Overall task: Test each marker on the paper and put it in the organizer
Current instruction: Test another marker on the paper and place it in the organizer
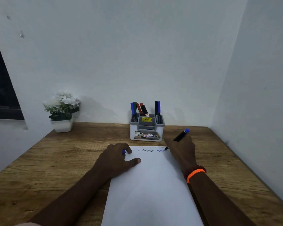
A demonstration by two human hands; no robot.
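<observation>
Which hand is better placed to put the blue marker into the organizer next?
Right hand: it already holds the marker beside the organizer. The left hand presses the paper and holds the cap.

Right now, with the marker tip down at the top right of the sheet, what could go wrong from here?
1. The marker in the right hand writes at the paper edge; the stroke may run onto the wooden table.
2. The left hand holds what looks like the blue cap while pressing the sheet; lifting it could let the paper slide.
3. The organizer stands close ahead; reaching in could tip it.
</observation>
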